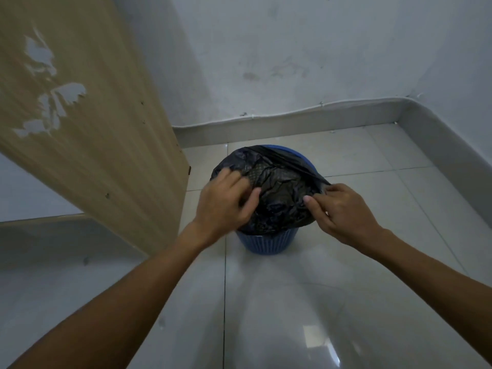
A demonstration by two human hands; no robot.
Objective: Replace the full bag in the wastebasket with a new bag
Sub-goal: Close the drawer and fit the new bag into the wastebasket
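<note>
**Freeing the bag at the rim**

The black bag (279,193) is sitting in the blue basket (266,242) on the floor (292,302), stretching over its rim (295,151). The right hand (343,211) is pinching the edge; the left hand (226,203) (blurred) is curling fingers (233,178) into the film. Thin, soft, probably slippery: gathering thick bunches near the rim looks safest.

A black bag (282,193) fills a blue wastebasket (266,242). The right hand (343,209) pinches the bag's edge; the blurred left hand (226,201) touches it.
</note>
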